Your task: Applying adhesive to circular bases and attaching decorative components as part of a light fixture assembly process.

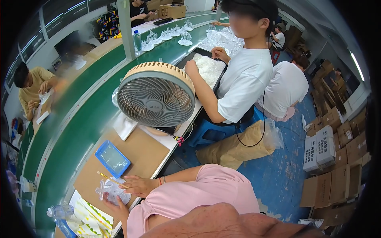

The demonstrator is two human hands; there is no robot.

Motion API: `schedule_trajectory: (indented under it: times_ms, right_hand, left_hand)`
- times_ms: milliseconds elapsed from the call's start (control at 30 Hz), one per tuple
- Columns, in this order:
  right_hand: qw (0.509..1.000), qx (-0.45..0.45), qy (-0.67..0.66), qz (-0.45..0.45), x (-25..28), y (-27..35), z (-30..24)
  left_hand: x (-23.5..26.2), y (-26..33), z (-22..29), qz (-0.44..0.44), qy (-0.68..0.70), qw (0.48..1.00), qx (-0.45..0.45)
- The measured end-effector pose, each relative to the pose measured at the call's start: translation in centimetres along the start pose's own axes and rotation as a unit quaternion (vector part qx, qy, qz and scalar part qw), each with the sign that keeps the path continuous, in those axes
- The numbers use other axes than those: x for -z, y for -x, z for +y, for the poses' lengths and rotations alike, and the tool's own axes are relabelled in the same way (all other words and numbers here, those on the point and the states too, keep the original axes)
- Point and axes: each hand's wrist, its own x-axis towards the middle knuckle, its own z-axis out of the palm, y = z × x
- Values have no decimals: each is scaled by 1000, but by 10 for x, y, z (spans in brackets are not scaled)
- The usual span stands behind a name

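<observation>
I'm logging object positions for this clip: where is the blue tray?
In the head view, left of centre, the blue tray lies on the brown board, just beyond the clear piece and below-left of the fan.

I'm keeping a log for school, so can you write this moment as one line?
left hand: holds clear piece | right hand: holds yellow stick | nearby: blue tray on brown board

Steadying a clear plastic piece in the left hand, holding a thin yellow stick in the right hand, beside a blue tray on brown cardboard, near a gray fan.
</observation>
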Motion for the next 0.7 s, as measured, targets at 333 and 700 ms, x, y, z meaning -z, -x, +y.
schedule_trajectory:
  times_ms: [333,700]
  right_hand:
    - [1000,-9,-1,-24,5,-2,-6]
    - [999,6,43,-14,8,-5,-9]
  left_hand:
    - [2,-1,16,-15,-29,999,31]
    - [5,2,4,11,145,986,78]
